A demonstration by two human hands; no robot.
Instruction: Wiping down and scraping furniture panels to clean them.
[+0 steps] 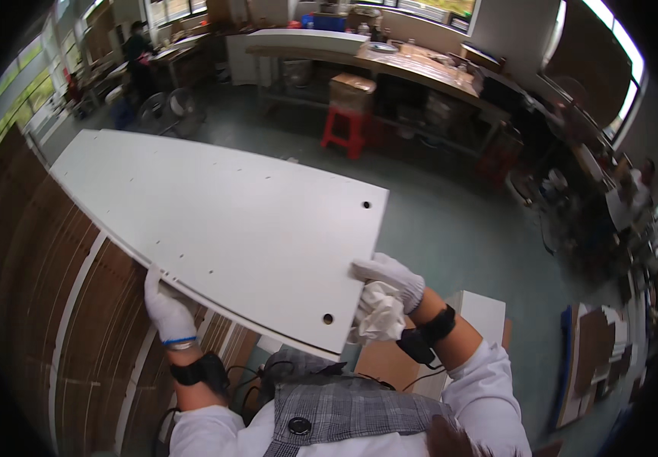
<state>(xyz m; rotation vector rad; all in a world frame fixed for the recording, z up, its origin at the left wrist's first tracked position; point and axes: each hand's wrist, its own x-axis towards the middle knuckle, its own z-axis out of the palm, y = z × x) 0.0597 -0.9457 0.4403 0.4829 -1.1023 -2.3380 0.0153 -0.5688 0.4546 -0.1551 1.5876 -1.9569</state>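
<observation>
A long white panel (215, 221) with two dark round holes at its right end and several small drilled holes lies slantwise before me. My left hand (167, 308), in a white glove, grips its near long edge, the fingers hidden underneath. At the right end my gloved right hand (391, 278) is closed on the short edge, thumb on the top face. A crumpled white cloth (380, 314) is bunched in that same hand, against the panel's edge. Along the near edge runs a thin dark line, perhaps a groove or a second board below.
Brown boards with pale strips (78, 335) stand or lie at the left. Beyond are a long workbench (420, 65), a red stool (342, 131) bearing a wrapped box (352, 93), and fans (169, 110). Stacked board pieces (599, 358) lie at right. Other people are farther off.
</observation>
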